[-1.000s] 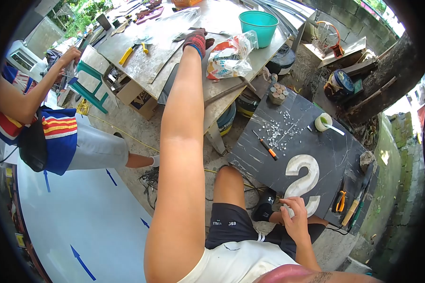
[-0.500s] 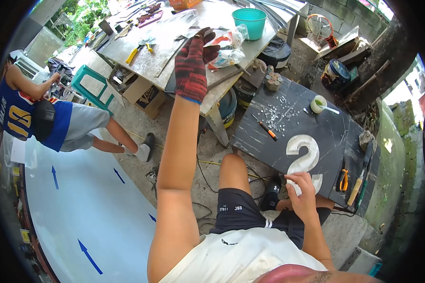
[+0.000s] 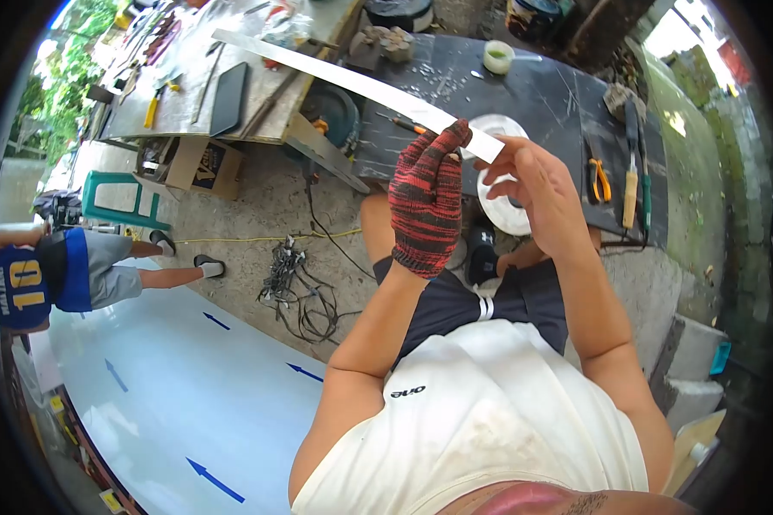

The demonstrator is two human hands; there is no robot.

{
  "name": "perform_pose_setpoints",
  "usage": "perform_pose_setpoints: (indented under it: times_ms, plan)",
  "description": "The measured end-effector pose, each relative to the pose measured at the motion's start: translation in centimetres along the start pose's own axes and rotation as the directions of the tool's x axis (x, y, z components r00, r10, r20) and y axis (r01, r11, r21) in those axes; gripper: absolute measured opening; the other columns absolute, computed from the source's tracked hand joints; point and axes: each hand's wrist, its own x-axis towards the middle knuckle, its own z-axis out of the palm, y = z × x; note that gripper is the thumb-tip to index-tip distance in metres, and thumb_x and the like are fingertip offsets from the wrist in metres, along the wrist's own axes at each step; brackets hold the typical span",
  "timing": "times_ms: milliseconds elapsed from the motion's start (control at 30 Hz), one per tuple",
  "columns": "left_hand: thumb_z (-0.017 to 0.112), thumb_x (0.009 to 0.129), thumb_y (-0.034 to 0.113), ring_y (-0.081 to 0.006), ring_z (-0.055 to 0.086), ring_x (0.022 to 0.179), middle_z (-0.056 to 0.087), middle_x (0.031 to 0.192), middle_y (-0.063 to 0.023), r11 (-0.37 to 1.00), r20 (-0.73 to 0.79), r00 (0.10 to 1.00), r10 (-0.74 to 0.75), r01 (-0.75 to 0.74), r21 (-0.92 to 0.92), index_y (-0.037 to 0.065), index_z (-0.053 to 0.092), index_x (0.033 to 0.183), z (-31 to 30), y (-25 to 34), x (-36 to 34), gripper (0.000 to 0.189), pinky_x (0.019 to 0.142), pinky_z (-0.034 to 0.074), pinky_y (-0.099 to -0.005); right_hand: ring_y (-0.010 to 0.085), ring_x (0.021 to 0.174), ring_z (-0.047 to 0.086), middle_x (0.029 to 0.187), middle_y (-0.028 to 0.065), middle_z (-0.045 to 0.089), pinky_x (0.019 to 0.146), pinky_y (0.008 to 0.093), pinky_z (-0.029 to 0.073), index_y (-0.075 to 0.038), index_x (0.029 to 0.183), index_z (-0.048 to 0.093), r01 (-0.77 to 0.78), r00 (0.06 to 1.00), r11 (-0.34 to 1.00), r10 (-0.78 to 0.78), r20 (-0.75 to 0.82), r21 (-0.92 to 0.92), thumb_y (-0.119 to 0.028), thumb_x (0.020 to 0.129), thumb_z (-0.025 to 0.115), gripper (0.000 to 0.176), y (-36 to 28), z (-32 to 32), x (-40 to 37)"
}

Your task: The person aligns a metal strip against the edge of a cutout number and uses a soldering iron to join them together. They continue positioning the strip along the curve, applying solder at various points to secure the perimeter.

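My left hand [image 3: 428,202], in a red and black knit glove, is closed around a long, thin white strip [image 3: 352,81] near its lower end. The strip slants up and left over the work table. Right at its lower end is my bare right hand [image 3: 537,189], fingers curved and apart. Under both hands lies a white number-shaped piece [image 3: 507,221] at the edge of the black marble-patterned table [image 3: 563,107]. The strip and hands hide part of the piece. An orange-tipped pen-like tool [image 3: 408,124] lies partly behind the strip.
Pliers [image 3: 599,178] and a wooden-handled tool [image 3: 631,189] lie at right, near a small tub [image 3: 498,57] and white bits. A work table [image 3: 266,116] holds a dark flat slab [image 3: 229,97]. Cables [image 3: 292,296] cover the floor; a person [image 3: 69,275] stands left.
My left hand has come back from the work table, holding the white strip. My right hand has lifted off the number-shaped piece to the strip's end. The view has shifted.
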Motion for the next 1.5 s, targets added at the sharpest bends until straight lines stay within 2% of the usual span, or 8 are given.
perform_pose_setpoints:
  times_ms: [267, 467, 933, 1067, 1200, 1300, 1433, 1500]
  plan:
    - [0.056, 0.1, 0.004, -0.0247, 0.066, 0.108, 0.069, 0.124, -0.0121, 0.999, 0.249, 0.968, -0.023, 0.011, 0.05, 0.007, 0.064, 0.139, 2.6, -1.8, -4.3, 0.04, 0.098, 0.051, -0.0367, 0.0099, 0.094, 0.068, 0.103, 0.0051, 0.071, 0.08, 0.027, 0.055, 0.001, 0.117, 0.067, -0.129, 0.987, 0.99, 0.134, -0.086, 0.06, -0.029, 0.105, 0.064, 0.032, 2.7, -2.4, -2.5]
    - [0.057, 0.107, 0.017, -0.0238, 0.058, 0.127, 0.055, 0.15, -0.0164, 0.801, 0.066, 0.968, -0.241, 0.237, -0.549, 0.008, 0.043, 0.157, 1.9, -3.9, -2.1, 0.053, 0.107, 0.044, -0.035, 0.011, 0.094, 0.069, 0.104, 0.0068, 0.073, 0.082, 0.0266, 0.054, 0.002, 0.12, 0.067, -0.152, 0.981, 0.986, 0.159, -0.112, 0.066, -0.029, 0.106, 0.062, 0.034, 3.7, -5.2, -5.6]
    - [0.059, 0.102, 0.005, -0.0101, 0.067, 0.088, 0.073, 0.11, -0.0075, 0.938, 0.023, 0.951, -0.309, 0.309, -0.161, 0.004, 0.058, 0.144, 2.5, -2.2, -5.3, 0.041, 0.08, 0.053, -0.0256, 0.0109, 0.086, 0.067, 0.098, 0.0052, 0.073, 0.079, 0.0264, 0.055, 0.0, 0.114, 0.072, -0.152, 0.935, 0.969, 0.205, -0.288, 0.194, -0.027, 0.108, 0.059, 0.03, 5.6, -11.7, -10.2]
    - [0.057, 0.105, 0.011, -0.0136, 0.068, 0.083, 0.073, 0.118, -0.0104, 0.928, 0.079, 0.926, -0.369, 0.371, -0.021, 0.005, 0.055, 0.146, 1.6, -2.0, -8.7, 0.042, 0.078, 0.054, -0.0293, 0.0083, 0.084, 0.065, 0.097, 0.003, 0.075, 0.079, 0.0247, 0.053, -0.003, 0.109, 0.076, -0.173, 0.936, 0.971, 0.214, -0.28, 0.164, -0.034, 0.106, 0.062, 0.034, 6.4, -13.2, -10.5]
    - [0.064, 0.102, 0.012, -0.0079, 0.059, 0.066, 0.073, 0.088, -0.0015, 0.738, 0.132, 0.727, -0.674, 0.656, 0.157, 0.007, 0.059, 0.142, 0.8, -1.3, -11.3, 0.042, 0.061, 0.049, -0.027, 0.0068, 0.082, 0.063, 0.091, -0.0003, 0.073, 0.078, 0.0238, 0.051, -0.003, 0.107, 0.077, -0.226, 0.941, 0.972, 0.236, -0.243, 0.07, -0.034, 0.105, 0.064, 0.034, 7.0, -13.9, -10.3]
    - [0.079, 0.088, 0.013, -0.0205, 0.066, 0.072, 0.072, 0.087, -0.0062, 0.861, 0.36, 0.926, -0.116, -0.087, 0.501, 0.017, 0.061, 0.141, 0.9, -3.4, -12.3, 0.057, 0.069, 0.053, -0.0341, 0.0061, 0.082, 0.063, 0.09, -0.0009, 0.073, 0.077, 0.0236, 0.051, -0.002, 0.108, 0.078, -0.263, 0.937, 0.964, 0.247, -0.246, -0.037, -0.035, 0.105, 0.064, 0.035, 7.9, -14.2, -9.9]
    - [0.083, 0.082, 0.016, -0.0245, 0.068, 0.078, 0.072, 0.093, -0.0061, 0.675, 0.475, 0.858, 0.198, -0.47, 0.568, 0.019, 0.056, 0.146, 3.7, -4.9, -10.4, 0.069, 0.073, 0.055, -0.0391, 0.006, 0.082, 0.063, 0.088, -0.0015, 0.072, 0.076, 0.0235, 0.051, -0.002, 0.108, 0.078, -0.265, 0.941, 0.962, 0.242, -0.236, -0.068, -0.035, 0.105, 0.065, 0.036, 9.4, -14.5, -9.4]
    - [0.079, 0.083, 0.012, -0.0307, 0.067, 0.102, 0.069, 0.117, -0.0124, 0.817, 0.646, 0.754, -0.12, -0.295, 0.496, 0.02, 0.056, 0.146, 4.7, -6.8, -11.5, 0.068, 0.085, 0.054, -0.0435, 0.0062, 0.082, 0.063, 0.088, -0.0015, 0.072, 0.075, 0.0241, 0.051, -0.002, 0.108, 0.078, -0.302, 0.923, 0.952, 0.279, -0.266, -0.05, -0.035, 0.104, 0.065, 0.035, 9.7, -14.5, -9.2]
